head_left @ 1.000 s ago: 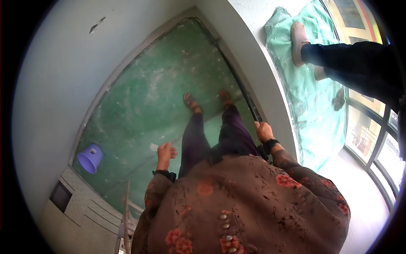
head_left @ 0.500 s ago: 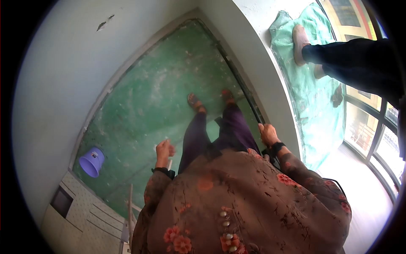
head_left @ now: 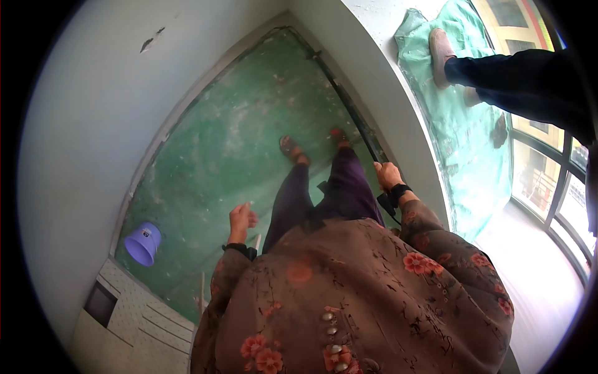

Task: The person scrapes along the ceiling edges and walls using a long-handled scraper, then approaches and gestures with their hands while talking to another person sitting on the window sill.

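Observation:
My left hand (head_left: 242, 223) hangs in front of my body with its fingers loosely curled. Nothing shows in it. Just below it a thin pale stick (head_left: 257, 242) pokes out beside my sleeve. On the other side, my right hand (head_left: 389, 176) is closed, palm down, near the low white wall. The near end of a long dark strip (head_left: 355, 121) along the wall's foot meets its fingers. Whether they grip the strip or only hide it I cannot tell. A black band (head_left: 398, 192) sits on the right wrist.
A purple bucket (head_left: 143, 244) stands on the green floor covering (head_left: 212, 137) by the left wall. Beyond the low wall (head_left: 389, 100), another person's shoe (head_left: 441, 56) and dark trouser legs are on a green sheet (head_left: 470, 187) beside windows. A pale patterned panel (head_left: 146, 318) lies lower left.
My right hand has moved up and slightly left, away from my body. My left hand has barely moved. The view has shifted a little, and the bucket appears lower and more to the right.

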A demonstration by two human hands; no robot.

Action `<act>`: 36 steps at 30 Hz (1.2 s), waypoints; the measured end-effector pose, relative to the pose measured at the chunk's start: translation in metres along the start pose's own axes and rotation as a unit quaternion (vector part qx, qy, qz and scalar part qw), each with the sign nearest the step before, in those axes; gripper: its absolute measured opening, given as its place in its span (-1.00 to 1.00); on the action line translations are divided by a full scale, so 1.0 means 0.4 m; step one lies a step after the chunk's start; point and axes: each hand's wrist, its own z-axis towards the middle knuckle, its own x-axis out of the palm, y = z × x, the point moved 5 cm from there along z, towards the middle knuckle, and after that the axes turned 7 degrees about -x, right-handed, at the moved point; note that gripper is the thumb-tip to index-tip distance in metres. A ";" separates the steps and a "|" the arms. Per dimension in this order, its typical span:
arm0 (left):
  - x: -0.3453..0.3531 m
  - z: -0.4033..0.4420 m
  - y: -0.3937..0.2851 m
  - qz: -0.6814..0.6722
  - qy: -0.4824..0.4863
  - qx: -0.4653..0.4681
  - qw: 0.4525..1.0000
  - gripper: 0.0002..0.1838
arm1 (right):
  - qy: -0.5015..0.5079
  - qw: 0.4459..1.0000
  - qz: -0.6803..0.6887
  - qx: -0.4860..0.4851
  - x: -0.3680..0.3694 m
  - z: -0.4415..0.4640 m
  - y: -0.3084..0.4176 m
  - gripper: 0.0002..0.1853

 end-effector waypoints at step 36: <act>0.203 -0.065 -0.114 -0.040 -0.054 -0.021 0.998 -0.70 | 0.016 0.990 -0.070 -0.120 -0.248 0.158 0.107 -0.56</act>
